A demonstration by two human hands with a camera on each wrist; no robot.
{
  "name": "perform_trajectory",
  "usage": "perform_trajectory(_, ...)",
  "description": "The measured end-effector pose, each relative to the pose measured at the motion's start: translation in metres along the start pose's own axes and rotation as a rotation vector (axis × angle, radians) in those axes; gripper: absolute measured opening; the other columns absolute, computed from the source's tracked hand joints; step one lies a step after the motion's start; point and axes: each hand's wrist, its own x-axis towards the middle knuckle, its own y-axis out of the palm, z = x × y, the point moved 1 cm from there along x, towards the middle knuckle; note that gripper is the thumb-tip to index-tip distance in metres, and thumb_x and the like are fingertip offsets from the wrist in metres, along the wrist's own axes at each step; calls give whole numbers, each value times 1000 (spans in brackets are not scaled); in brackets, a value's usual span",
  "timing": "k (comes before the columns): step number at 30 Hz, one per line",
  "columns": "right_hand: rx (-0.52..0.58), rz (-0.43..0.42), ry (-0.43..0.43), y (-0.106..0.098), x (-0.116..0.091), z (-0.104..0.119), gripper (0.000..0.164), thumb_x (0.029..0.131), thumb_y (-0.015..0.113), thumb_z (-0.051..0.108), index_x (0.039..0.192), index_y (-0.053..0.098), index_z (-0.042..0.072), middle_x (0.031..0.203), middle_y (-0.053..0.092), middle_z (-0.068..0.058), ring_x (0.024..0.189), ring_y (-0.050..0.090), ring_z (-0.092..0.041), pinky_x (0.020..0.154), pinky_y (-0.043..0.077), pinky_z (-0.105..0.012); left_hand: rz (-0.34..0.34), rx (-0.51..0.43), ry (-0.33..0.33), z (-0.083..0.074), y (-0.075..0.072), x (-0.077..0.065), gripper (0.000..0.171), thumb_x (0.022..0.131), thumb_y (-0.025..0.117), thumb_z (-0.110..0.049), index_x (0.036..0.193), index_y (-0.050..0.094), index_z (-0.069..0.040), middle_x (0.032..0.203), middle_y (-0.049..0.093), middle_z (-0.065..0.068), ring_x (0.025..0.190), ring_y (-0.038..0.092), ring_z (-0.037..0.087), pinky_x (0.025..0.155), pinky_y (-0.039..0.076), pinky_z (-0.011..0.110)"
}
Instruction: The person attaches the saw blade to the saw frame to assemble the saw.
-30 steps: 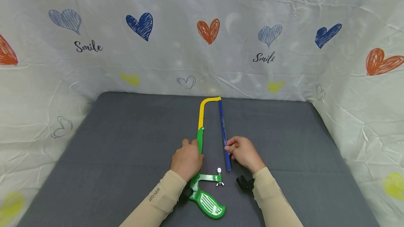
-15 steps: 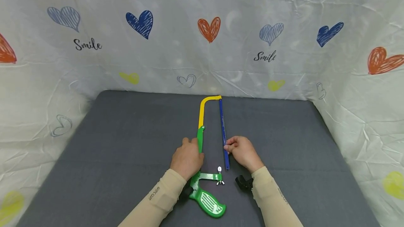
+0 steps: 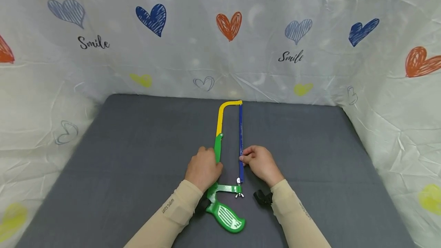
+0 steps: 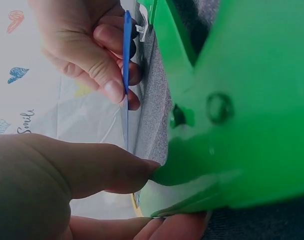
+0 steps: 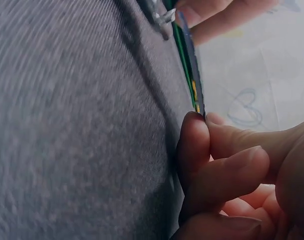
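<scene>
- Head view, from where I'm standing: the person's left hand (image 3: 204,167) is gripping the green frame (image 3: 218,150) of a hacksaw, thumb on the near side of the fingers.
- Right hand (image 3: 262,163) is pinching the blue blade (image 3: 240,129) between thumb and fingers, just across from the left grip.
- Ahead of both grips, the yellow front section (image 3: 221,119) is curving over to the blade's far end.
- Behind the left grip, the green handle (image 3: 230,219) is lying on the gray cloth (image 3: 138,156), and a crosspiece (image 3: 225,189) is reaching over to a wing nut (image 3: 239,195).
- The blade's near end is sitting right by the silver peg (image 3: 238,181), behind the right grip; can't tell if it's hooked on.
- Left wrist view: thumb and fingers are clamping the green frame from both sides, with the right hand's pinch on the blade showing nearby.
- Right wrist view: thumb and fingertip are closing together on the blade. Beyond that pinch, the blade is running up beside the metal fitting, with the left hand's fingers showing just next to it.
</scene>
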Motion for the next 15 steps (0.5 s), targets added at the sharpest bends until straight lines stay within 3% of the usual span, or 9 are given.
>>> perform_trajectory(5,11,9,4,3,0,0,15,103,73,18,108,75,4,84,77,-5,75,67,-14,71,48,-30,13,6,-12,1,0,0,19,93,76,-13,97,72,5,84,57,13,61,56,25,53,48,39)
perform_trajectory(15,-69,-36,-3,7,-3,2,13,101,78,20,99,74,8,77,75,-2,64,61,-14,61,46,-30,28,7,-18,1,-2,2,23,93,75,-14,103,71,7,88,59,16,63,57,27,57,51,42)
